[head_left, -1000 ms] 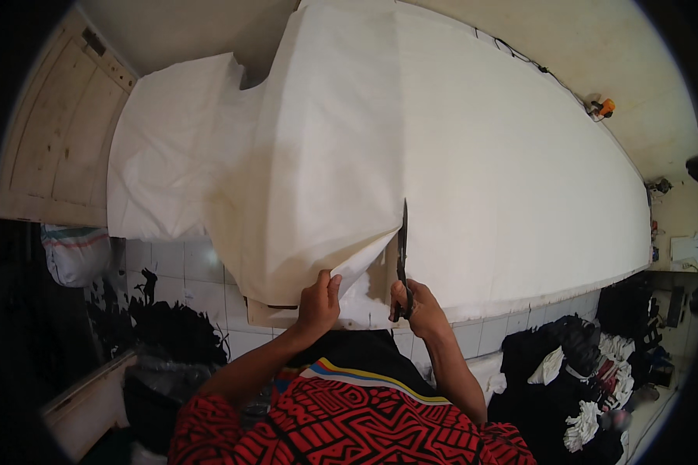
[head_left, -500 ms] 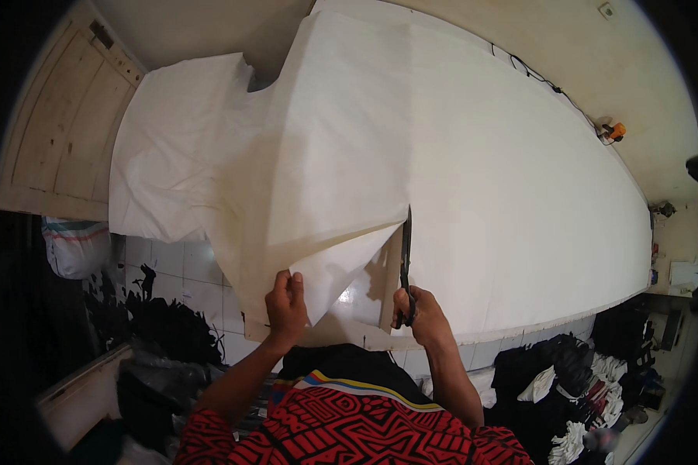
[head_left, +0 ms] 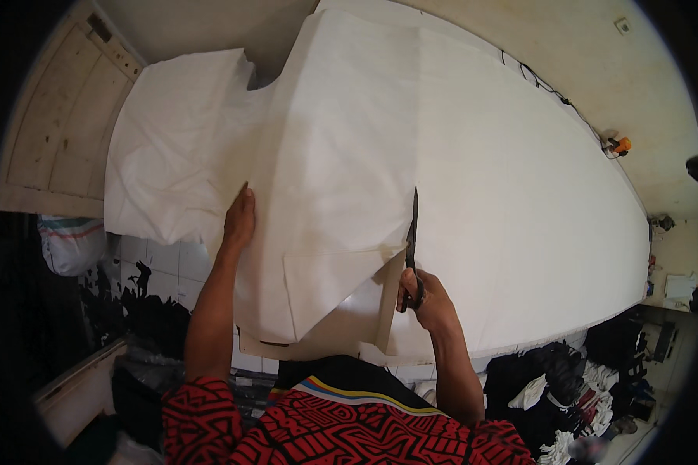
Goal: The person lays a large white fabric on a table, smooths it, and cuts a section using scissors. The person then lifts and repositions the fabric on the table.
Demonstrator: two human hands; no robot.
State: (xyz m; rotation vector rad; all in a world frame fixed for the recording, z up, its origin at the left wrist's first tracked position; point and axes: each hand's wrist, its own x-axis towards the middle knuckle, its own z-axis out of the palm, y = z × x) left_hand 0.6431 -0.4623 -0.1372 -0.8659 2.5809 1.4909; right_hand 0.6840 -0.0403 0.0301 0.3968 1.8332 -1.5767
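Observation:
A wide white fabric sheet [head_left: 504, 194] covers the table and hangs over its left side. My right hand [head_left: 428, 301] is closed round the handles of dark scissors [head_left: 413, 225], whose blades point away from me at the far end of a slit in the fabric. Left of the slit, a cut corner [head_left: 329, 287] is folded back, baring a strip of table top [head_left: 353, 322]. My left hand [head_left: 240, 218] lies flat at the table's left edge on the fabric, fingers stretched forward and holding nothing.
Dark clothes and white pieces [head_left: 554, 380] are heaped on the floor at the right. A wooden door [head_left: 70, 116] and a white sack [head_left: 74, 244] stand at the left. A black cable [head_left: 551, 89] and an orange object [head_left: 619, 146] lie along the far wall.
My left hand has let go of the fabric corner and moved forward and left onto the table's edge. The corner now lies folded over. The scissors have advanced slightly along the fabric.

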